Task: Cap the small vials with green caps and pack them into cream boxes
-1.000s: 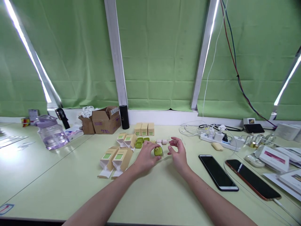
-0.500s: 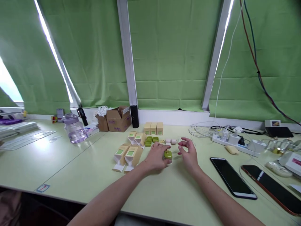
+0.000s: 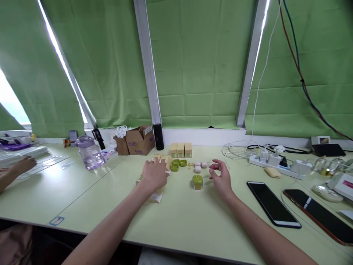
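Note:
My left hand [image 3: 154, 172] is over the small cream cartons at the middle left, fingers stretched forward and apart. It hides most of the nearest carton [image 3: 157, 195], whose white flap sticks out at the front; contact is unclear. To its right stands a small glass jar with a green lid [image 3: 197, 180], apart from both hands. My right hand [image 3: 222, 180] hovers just right of this jar, fingers curved with a gap to the thumb, holding nothing. Behind the jar are green square lids [image 3: 175, 166], tiny yellow pieces [image 3: 190, 165] and pale pink pieces [image 3: 198, 169].
Three closed cartons [image 3: 181, 150] stand at the back. Two phones [image 3: 273, 204] and a power strip [image 3: 275, 168] with cables lie right. A brown box [image 3: 140, 141], black cylinder [image 3: 158, 137] and purple-lidded jug [image 3: 89, 154] stand back left. Another person's hand [image 3: 26, 165] is far left.
My left hand has let go of the green-lidded jar and moved left over the cartons. The jar stands on the table. My right hand has barely moved. Another person's hand has appeared far left.

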`<state>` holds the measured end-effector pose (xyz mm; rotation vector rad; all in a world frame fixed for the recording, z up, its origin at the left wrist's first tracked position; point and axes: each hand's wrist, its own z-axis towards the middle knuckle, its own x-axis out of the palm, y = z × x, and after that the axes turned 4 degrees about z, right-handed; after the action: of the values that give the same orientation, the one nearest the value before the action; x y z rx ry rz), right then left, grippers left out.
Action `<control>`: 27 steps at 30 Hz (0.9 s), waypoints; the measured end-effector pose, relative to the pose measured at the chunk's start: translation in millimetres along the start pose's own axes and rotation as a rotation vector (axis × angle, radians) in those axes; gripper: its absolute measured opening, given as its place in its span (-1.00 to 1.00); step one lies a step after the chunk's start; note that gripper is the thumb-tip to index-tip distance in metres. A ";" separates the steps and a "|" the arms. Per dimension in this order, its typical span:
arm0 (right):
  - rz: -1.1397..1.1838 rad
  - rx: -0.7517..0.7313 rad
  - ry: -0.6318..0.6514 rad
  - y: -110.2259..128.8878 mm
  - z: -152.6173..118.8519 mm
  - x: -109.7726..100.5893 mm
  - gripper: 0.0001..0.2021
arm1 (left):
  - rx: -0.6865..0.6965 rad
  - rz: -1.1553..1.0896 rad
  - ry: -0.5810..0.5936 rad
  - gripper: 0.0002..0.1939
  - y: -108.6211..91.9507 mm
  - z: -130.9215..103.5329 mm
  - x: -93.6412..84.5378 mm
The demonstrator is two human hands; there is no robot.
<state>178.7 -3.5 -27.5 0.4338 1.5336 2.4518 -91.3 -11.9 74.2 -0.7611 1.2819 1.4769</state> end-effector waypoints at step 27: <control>-0.168 -0.178 0.107 15.0 -6.8 5.6 -0.73 | 0.225 -0.402 -0.505 -0.64 -54.4 -5.1 -25.8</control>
<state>170.6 -13.8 -16.1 0.1378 1.3148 2.4851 -32.9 -27.1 78.4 -0.4247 0.8307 1.0821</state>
